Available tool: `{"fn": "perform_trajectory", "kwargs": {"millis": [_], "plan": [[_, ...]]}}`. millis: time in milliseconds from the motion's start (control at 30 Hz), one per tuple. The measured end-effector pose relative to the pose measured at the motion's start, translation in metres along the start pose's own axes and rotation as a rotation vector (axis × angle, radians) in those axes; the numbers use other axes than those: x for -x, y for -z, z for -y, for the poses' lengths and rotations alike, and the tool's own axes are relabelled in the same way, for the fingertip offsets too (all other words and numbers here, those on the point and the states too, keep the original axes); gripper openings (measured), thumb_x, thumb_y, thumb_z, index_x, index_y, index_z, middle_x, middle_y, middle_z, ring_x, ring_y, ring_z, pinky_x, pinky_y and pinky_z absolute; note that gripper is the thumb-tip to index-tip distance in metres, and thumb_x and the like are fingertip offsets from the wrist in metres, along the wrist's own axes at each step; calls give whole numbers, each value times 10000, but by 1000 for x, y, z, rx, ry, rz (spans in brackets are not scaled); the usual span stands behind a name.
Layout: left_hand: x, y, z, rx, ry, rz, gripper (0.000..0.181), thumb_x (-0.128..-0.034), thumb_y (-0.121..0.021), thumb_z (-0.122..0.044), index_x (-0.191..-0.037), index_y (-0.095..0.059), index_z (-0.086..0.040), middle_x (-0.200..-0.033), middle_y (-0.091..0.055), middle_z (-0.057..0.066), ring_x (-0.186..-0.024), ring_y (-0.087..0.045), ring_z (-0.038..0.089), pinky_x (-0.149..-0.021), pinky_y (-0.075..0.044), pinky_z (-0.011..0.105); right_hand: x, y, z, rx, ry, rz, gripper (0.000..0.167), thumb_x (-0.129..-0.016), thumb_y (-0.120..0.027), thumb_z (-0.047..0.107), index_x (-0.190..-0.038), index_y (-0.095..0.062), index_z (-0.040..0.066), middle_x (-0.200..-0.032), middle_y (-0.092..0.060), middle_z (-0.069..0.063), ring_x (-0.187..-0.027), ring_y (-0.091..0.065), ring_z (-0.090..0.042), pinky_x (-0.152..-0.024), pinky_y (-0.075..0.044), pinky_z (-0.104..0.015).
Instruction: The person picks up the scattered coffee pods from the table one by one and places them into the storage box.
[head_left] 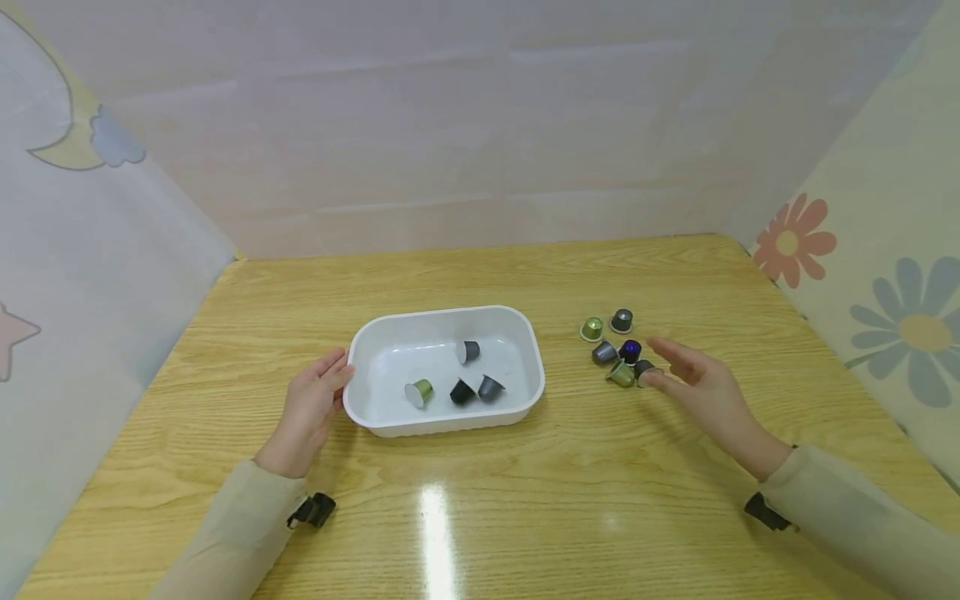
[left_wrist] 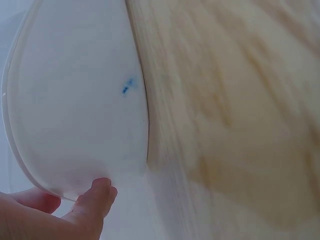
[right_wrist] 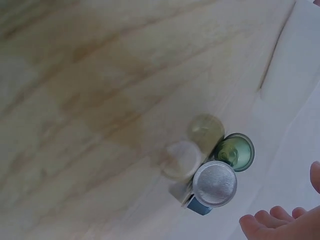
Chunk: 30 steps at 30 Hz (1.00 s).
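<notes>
Fingers and thumb of the right hand [head_left: 705, 387] are spread in the head view, just right of a cluster of six capsules [head_left: 622, 375] on the wooden table [head_left: 555, 500]. We put the dark capsule [head_left: 643, 367] nearest, left of the thumb tip. Left hand [head_left: 310, 404] grips the left end of the white tray [head_left: 397, 362], well apart from the cluster; four capsules [head_left: 491, 388] lie inside. Right hand is clearly nearer to the cluster.

Left wrist: we see digits pinching the tray rim; blue mark [left_wrist: 128, 86] on the wall.

Right wrist: we see a foil-lidded capsule [right_wrist: 215, 183], likely the dark one. Lid faces the camera, so we judge its axis runs roughly toward the wrist. Fingers show apart from it, lower right.
</notes>
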<state>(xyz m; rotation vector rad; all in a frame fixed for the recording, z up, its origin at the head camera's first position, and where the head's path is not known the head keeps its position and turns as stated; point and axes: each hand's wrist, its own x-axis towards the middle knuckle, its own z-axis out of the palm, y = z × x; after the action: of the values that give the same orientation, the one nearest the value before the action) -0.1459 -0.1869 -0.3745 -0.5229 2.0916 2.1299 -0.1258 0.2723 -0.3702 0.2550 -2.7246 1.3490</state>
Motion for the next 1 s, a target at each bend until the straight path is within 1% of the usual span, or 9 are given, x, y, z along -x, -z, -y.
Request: {"fn": "perform_trajectory", "kwargs": {"millis": [167, 267, 367, 400, 500, 600, 700, 900, 1000], "plan": [[-1, -1, 0, 6, 4, 7, 547, -1036, -440, -79, -1531, -219, -7, -1550, -294, 135, -1313, -411, 236, -763, -459, 133, -2, 0, -7, -15, -32, 14, 613, -946, -662, 243, -1438, -420, -34, -1463, -405, -236, -1294, -396, -455, -882, -385, -69], [-1, -2, -1, 8, 9, 2, 541, -1036, -435, -75, -1531, -225, -10, -1549, -302, 129, -1334, -385, 256, -763, -457, 130, -5, -1, -12, -20, -67, 31, 661, -946, -661, 262, -1463, -373, -35, -1469, -398, -228, -1319, -369, -435, -921, -389, -102], [0, -2, -1, 11, 10, -1, 544, -1034, -440, -71, -1530, -227, -8, -1548, -304, 131, -1323, -393, 242, -763, -455, 128, -10, 0, -18, -17, -101, 64, 731, -941, -668, 264, -1494, -296, -37, -1486, -362, -237, -1340, -342, -434, -1014, -398, -299], [0, -2, -1, 11, 10, -1, 545, -1033, -443, -71, -1530, -228, -8, -1548, -305, 131, -1310, -406, 226, -762, -455, 128, -12, 0, -20, -15, -113, 78, 757, -937, -673, 264, -1503, -268, -36, -1493, -346, -242, -1343, -335, -440, -1028, -384, -373], [0, -2, 0, 11, 4, -1, 546, -1030, -450, -68, -1526, -231, 2, -1543, -311, 140, -1244, -465, 175, -759, -459, 135, -18, 2, -27, -26, -147, 125, 830, -927, -685, 264, -1521, -188, -34, -1510, -303, -249, -1351, -309, -457, -1031, -317, -528], [1, -1, -1, 7, -2, -1, 540, -1032, -450, -74, -1522, -238, 8, -1537, -322, 140, -1174, -505, 122, -765, -461, 137, -24, 4, -32, -51, -172, 166, 869, -916, -696, 261, -1525, -151, -34, -1518, -277, -248, -1358, -284, -463, -1051, -280, -554], [2, -1, -1, 10, -10, 6, 536, -1035, -442, -80, -1520, -234, 16, -1538, -318, 141, -1187, -503, 122, -784, -461, 136, -30, 6, -37, -68, -178, 195, 886, -904, -711, 248, -1521, -149, -50, -1514, -273, -261, -1366, -270, -461, -1066, -255, -569], [2, 0, -1, 26, -16, 20, 540, -1038, -429, -77, -1520, -212, 29, -1544, -299, 140, -1281, -449, 180, -818, -460, 141, -41, 8, -45, -21, -151, 249, 865, -876, -737, 231, -1482, -223, -108, -1467, -331, -297, -1340, -325, -461, -1063, -267, -555], [1, 0, -1, 16, -9, 14, 539, -1037, -438, -82, -1521, -224, 19, -1543, -307, 134, -1249, -474, 164, -808, -462, 142, -45, 9, -47, 19, -136, 278, 846, -871, -741, 237, -1465, -258, -124, -1453, -351, -304, -1330, -336, -469, -1058, -279, -558]]}}
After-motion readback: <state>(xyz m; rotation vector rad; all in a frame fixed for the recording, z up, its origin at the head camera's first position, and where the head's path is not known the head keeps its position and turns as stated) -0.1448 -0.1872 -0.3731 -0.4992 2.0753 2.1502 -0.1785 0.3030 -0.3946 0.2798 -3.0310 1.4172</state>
